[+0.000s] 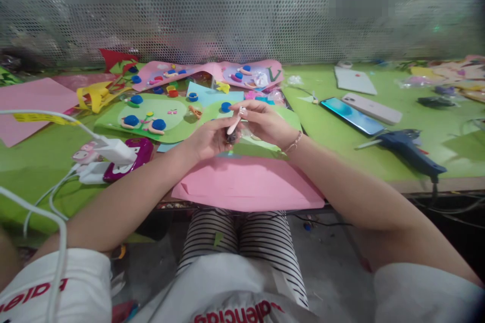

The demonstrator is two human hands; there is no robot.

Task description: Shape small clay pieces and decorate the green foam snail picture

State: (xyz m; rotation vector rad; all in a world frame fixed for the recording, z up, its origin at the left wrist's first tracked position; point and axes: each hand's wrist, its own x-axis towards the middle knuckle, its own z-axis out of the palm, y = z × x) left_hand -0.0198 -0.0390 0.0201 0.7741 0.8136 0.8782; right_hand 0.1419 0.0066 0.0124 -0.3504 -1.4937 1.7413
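Both hands meet over the middle of the table, in front of a green foam sheet (175, 133) with blue-capped figures on it. A small pale pink strip (234, 126) is held between them, with a small dark piece (231, 138) at its lower end. My left hand (210, 139) is closed around the lower part. My right hand (263, 120) is closed too, pinching the upper end of the strip. Just below them lies a pink foam sheet (246, 184) at the table's front edge. Blur hides the exact shape of the held pieces.
At right lie a blue hot glue gun (411, 149), two phones, one with a lit screen (352, 115), and a white flat device (355, 81). White chargers in a magenta power strip (142, 154) are at left, with cables. A perforated metal panel (227, 15) stands behind.
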